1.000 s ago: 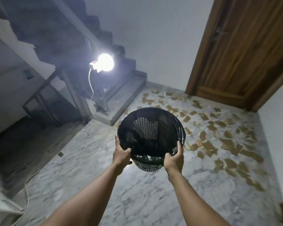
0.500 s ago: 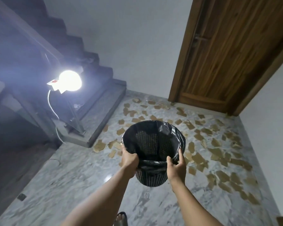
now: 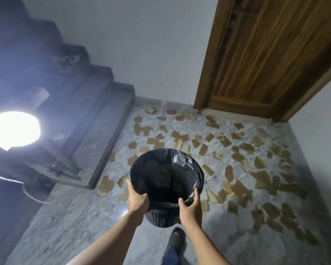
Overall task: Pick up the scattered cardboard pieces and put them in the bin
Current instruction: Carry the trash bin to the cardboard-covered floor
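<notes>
I hold a black mesh bin (image 3: 165, 175), lined with a dark plastic bag, above the floor in front of me. My left hand (image 3: 137, 200) grips its near-left rim and my right hand (image 3: 190, 206) grips its near-right rim. The bin looks empty inside. Several brown cardboard pieces (image 3: 237, 188) lie scattered over the marble floor (image 3: 75, 217), from the stair's foot across to the right wall and back to the door.
A closed wooden door (image 3: 266, 64) stands at the back right. Dark stairs (image 3: 96, 115) rise on the left, with a bright lamp (image 3: 13, 129) and its cable beside them. My sandalled foot (image 3: 177, 239) is on the floor under the bin. White walls close the corner.
I have walked closer to the cardboard pieces with the bin in both hands. The view has swung right and down, and the lamp has slid toward the left edge.
</notes>
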Motion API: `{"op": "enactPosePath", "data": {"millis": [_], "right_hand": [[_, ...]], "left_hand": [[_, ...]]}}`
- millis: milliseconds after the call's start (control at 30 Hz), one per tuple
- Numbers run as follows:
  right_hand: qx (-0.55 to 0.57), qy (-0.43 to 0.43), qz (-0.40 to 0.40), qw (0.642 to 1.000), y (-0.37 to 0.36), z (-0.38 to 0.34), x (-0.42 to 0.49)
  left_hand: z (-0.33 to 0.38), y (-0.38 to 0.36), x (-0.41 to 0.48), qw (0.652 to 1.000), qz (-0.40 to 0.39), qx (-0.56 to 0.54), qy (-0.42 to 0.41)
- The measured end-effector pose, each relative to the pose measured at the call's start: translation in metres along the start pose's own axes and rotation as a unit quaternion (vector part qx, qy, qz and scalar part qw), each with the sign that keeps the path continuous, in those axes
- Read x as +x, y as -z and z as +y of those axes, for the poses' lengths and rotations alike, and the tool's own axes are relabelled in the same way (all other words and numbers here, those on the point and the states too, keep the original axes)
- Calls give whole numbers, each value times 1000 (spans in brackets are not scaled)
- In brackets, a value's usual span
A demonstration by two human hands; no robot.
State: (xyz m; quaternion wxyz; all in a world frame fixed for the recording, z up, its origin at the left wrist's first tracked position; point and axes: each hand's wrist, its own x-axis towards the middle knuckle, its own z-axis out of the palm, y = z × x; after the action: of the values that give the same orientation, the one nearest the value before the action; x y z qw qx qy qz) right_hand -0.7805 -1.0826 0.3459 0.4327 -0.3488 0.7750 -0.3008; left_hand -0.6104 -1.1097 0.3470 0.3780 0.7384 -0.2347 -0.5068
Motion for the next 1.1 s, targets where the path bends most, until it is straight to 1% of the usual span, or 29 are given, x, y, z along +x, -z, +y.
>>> {"op": "enactPosePath", "data": {"millis": [133,267,367,433,500,600,667,733,800,900,967,1033,1100], "right_hand": [[6,-36,-27,999,-44,14,82],[-10,-83,-33,996,-88,41,164],[7,-111,-32,993,-120,62,222],[16,-115,-12,993,-141,78,261],[25,-106,18,994,-165,97,312],[72,-104,39,991,-206,129,395],[126,-86,49,987,-229,138,450],[188,-53,56,979,-258,145,509],[230,-18,55,972,-287,149,562],[237,27,74,968,-326,164,626],[250,64,76,963,-341,163,658],[248,91,68,962,-350,157,687],[238,92,45,966,-354,150,709]], "left_hand": [[-3,-25,79,1000,2,11,24],[-28,-55,170,998,-16,40,40],[-55,-81,235,997,-13,77,21],[-72,-102,280,996,-16,86,2],[-86,-123,333,995,-47,83,-22],[-117,-155,417,991,-89,83,-59],[-125,-180,477,987,-100,86,-96],[-134,-207,547,977,-130,78,-148],[-149,-230,618,972,-127,55,-192],[-170,-258,706,975,-113,9,-192],[-166,-267,736,971,-112,-7,-210],[-160,-273,756,968,-81,-8,-238],[-150,-277,766,963,-51,-15,-264]]}}
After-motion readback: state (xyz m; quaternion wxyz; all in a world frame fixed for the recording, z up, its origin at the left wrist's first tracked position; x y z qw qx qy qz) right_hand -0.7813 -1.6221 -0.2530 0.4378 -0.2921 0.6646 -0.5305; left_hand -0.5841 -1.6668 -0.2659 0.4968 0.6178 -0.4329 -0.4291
